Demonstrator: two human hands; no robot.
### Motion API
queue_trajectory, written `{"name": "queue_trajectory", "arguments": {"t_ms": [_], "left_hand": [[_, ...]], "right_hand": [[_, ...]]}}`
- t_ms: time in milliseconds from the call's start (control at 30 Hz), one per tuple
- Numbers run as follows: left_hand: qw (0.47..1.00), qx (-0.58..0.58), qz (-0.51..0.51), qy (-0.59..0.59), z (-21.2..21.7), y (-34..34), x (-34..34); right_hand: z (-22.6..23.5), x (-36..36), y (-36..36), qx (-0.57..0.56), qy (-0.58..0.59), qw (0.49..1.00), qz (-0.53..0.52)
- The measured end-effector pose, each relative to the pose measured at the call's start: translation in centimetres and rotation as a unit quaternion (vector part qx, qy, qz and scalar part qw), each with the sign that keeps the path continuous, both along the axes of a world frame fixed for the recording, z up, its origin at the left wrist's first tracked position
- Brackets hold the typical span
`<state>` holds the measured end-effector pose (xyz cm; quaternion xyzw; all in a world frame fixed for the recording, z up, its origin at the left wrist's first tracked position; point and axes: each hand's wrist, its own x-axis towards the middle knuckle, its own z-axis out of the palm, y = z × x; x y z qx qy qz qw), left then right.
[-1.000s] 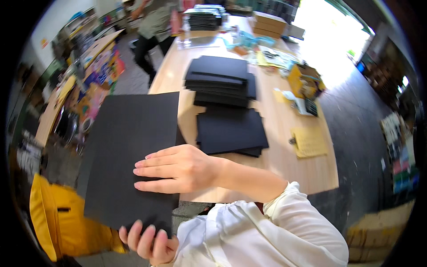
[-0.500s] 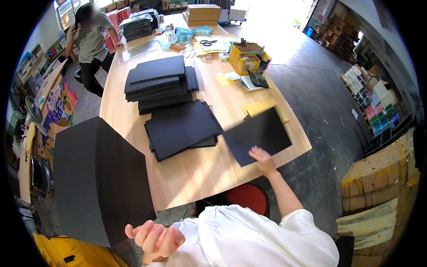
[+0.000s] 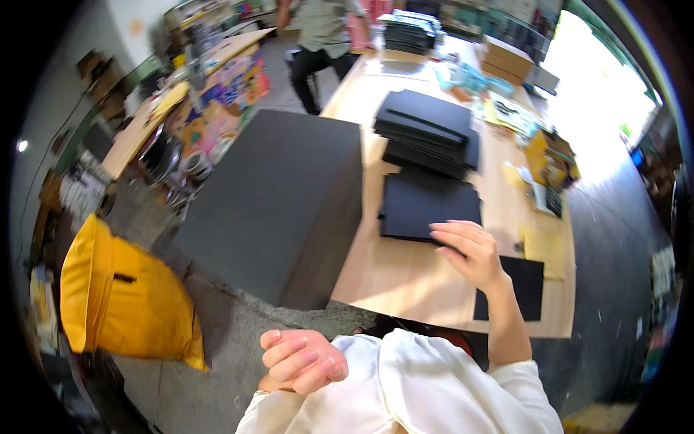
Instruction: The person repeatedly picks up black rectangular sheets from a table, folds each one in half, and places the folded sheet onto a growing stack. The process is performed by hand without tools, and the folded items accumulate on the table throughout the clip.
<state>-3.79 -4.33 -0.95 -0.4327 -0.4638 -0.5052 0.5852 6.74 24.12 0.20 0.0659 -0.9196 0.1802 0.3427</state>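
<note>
My right hand (image 3: 470, 249) is open, fingers stretched out, at the near right corner of a low stack of black boards (image 3: 426, 202). Whether the fingertips touch the top board I cannot tell. Below that wrist, a single black board (image 3: 526, 289) lies flat by the table's near edge, partly covered by my forearm. Further back stands a taller, uneven pile of black boards (image 3: 426, 116). In front of my body my left hand (image 3: 303, 359) is held up with its fingers curled in, and nothing shows in it.
A large dark grey block (image 3: 282, 188) stands against the left side of the wooden table (image 3: 405, 289). Yellow paper (image 3: 543, 249) and a yellow box of tools (image 3: 549, 159) lie on the right. A yellow bag (image 3: 137, 296) is on the floor. Another person (image 3: 322, 36) is beyond the table.
The view has swung left. My right hand has left the single board, which now lies flat at the near right, and moved over to the low stack. My left hand stays curled.
</note>
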Motion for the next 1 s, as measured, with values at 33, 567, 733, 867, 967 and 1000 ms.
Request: {"name": "queue_trajectory", "arguments": {"t_ms": [33,567,733,867,967,1000], "left_hand": [[0.999,0.008,0.026,-0.026,-0.1,-0.5,0.0],[0.958,0.007,0.101,-0.268,-1.6,-4.3,-0.4],[0.952,-0.053,0.114,-0.28,-1.5,-3.6,-1.6],[0.947,-0.101,0.16,-0.258,-1.6,-3.2,-2.4],[0.945,-0.1,0.163,-0.266,-2.1,-2.6,-2.6],[0.944,-0.11,0.167,-0.261,-2.2,-2.7,-2.7]], "right_hand": [[2.3,-2.7,-2.3,-0.023,0.015,0.994,0.102],[8.4,-17.9,-13.2,0.001,-0.166,0.839,0.518],[9.4,-18.5,-13.3,-0.09,-0.258,0.815,0.512],[10.2,-18.9,-13.2,-0.149,-0.339,0.787,0.494],[10.0,-19.6,-13.1,-0.15,-0.359,0.779,0.492],[10.1,-19.6,-13.0,-0.15,-0.365,0.777,0.491]]}}
